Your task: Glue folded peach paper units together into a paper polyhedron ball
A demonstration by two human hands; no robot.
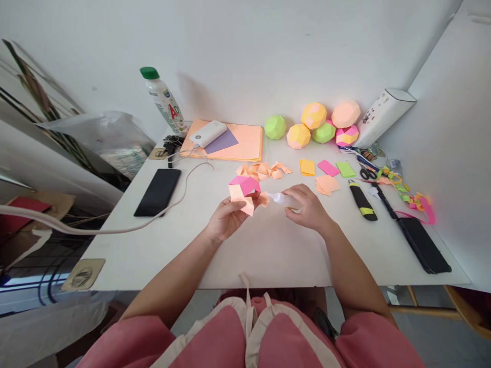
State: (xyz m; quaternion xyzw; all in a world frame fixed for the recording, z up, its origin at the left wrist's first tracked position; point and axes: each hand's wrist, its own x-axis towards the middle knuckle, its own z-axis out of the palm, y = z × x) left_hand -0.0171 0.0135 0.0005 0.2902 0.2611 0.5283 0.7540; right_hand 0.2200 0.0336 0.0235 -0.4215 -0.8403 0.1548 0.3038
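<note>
A partly built paper ball (245, 185) of pink and peach facets is pinched between the thumb and fingers of my left hand (230, 219). In my right hand (307, 207) lies a small white glue bottle (286, 200), tilted sideways. Its thin nozzle points left at a peach flap on the ball's right side; whether the tip touches the flap I cannot tell. Just beyond the ball, a loose heap of folded peach paper pieces (263, 169) rests on the white table (268, 250).
Several finished paper balls (298, 136) line the wall. Small paper stacks (327, 185), a utility knife (362, 200), scissors (368, 174) and paper scraps (418, 199) lie right. Leftward are a phone (157, 192), a cable (184, 189), a power bank (208, 133) on peach sheets (245, 145) and a bottle (164, 102).
</note>
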